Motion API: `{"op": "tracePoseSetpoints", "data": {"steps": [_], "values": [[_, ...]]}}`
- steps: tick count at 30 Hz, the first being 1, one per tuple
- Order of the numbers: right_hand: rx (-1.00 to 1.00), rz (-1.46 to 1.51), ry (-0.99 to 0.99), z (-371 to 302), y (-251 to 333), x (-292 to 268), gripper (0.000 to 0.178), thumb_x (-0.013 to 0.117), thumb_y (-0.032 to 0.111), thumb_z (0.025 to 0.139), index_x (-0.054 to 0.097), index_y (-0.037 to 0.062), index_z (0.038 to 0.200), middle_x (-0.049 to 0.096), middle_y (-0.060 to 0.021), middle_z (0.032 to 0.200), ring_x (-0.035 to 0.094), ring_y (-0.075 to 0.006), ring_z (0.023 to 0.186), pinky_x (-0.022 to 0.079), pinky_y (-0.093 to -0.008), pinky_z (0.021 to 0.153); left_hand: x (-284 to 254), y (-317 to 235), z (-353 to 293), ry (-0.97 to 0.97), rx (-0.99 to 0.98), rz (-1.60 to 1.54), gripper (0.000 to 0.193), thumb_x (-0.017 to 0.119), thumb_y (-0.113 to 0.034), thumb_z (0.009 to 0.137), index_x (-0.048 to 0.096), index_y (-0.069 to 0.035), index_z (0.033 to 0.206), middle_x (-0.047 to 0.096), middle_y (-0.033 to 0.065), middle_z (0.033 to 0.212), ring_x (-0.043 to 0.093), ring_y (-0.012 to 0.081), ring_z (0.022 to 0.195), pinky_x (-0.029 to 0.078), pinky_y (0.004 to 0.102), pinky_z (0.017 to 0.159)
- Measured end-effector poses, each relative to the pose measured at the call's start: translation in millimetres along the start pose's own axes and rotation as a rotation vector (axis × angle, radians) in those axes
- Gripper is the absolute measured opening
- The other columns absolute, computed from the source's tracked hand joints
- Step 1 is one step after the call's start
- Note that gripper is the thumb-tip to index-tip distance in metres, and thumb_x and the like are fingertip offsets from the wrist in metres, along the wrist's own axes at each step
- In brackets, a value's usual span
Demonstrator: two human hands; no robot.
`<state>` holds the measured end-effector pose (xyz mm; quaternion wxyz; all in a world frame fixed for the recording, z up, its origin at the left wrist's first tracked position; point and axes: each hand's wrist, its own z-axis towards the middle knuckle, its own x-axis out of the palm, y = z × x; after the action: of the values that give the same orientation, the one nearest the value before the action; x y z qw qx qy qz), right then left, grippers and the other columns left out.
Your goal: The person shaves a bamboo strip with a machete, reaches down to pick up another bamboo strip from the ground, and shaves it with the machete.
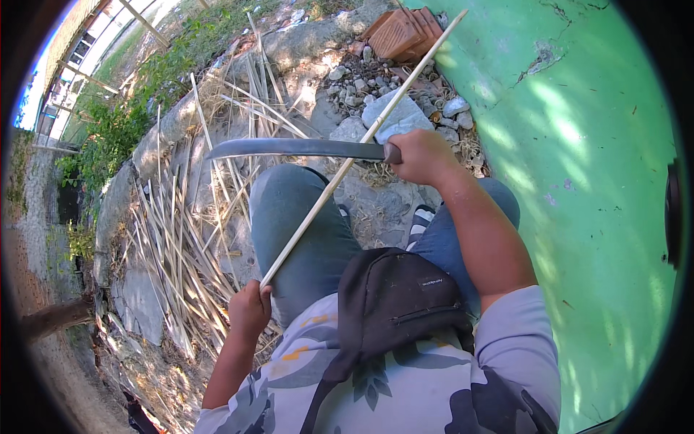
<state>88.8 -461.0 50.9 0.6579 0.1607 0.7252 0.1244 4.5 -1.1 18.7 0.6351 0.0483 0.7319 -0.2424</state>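
My left hand (249,309) is closed round the lower end of a long pale bamboo strip (318,205), which slants up and away to the right past my knees. In my right hand (425,158) is the handle of a machete (289,147), its long dark blade pointing left with a curved tip. Blade and strip cross just left of the handle, above my lap; whether the edge bites into the strip I cannot tell. Most of the handle is hidden in my fist.
Many loose bamboo strips (177,253) lie heaped on the ground at left. Ahead are rubble stones (397,116) and stacked orange roof tiles (405,35). A green painted floor (593,217) spreads at right. A black bag (397,304) rests on my lap.
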Motion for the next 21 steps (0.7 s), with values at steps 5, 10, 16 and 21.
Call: {"op": "tracePoseSetpoints", "data": {"steps": [5,10,16,21], "values": [[0.200,0.122,-0.038,8,-32,-4,0.018,0.068,0.027,0.081,0.072,0.0126,0.091,0.071,-0.0159,0.088,0.068,-0.0359,0.085,0.054,-0.0448,0.077,2,-4,9,-0.001,0.024,-0.016,0.033,0.056,-0.032,0.099,0.048,-0.005,0.081,0.057,0.0205,0.062,0.058,0.0446,0.057,0.044,0.0519,0.051],[0.113,0.212,-0.143,3,-20,16,0.017,0.068,0.024,0.077,0.069,0.0083,0.083,0.068,-0.0165,0.074,0.067,-0.0372,0.074,0.052,-0.0458,0.068,0,0,3,0.039,-0.012,-0.047,0.033,0.056,-0.031,0.099,0.049,-0.004,0.082,0.057,0.0212,0.063,0.058,0.0449,0.058,0.044,0.0522,0.052],[0.234,0.222,-0.002,11,-51,-1,0.021,0.067,0.026,0.079,0.073,0.0119,0.095,0.071,-0.0171,0.086,0.069,-0.0346,0.083,0.054,-0.0439,0.074,5,-2,8,0.021,0.001,-0.069,0.034,0.055,-0.033,0.099,0.049,-0.004,0.081,0.056,0.0214,0.064,0.058,0.0461,0.059,0.045,0.0531,0.053],[0.134,0.260,-0.198,7,-41,7,0.019,0.069,0.021,0.075,0.069,0.0061,0.087,0.067,-0.0173,0.075,0.067,-0.0359,0.072,0.052,-0.0436,0.067,6,5,9,0.050,-0.002,-0.056,0.035,0.054,-0.034,0.100,0.049,-0.005,0.081,0.057,0.0215,0.064,0.058,0.0464,0.061,0.045,0.0535,0.054]]}}
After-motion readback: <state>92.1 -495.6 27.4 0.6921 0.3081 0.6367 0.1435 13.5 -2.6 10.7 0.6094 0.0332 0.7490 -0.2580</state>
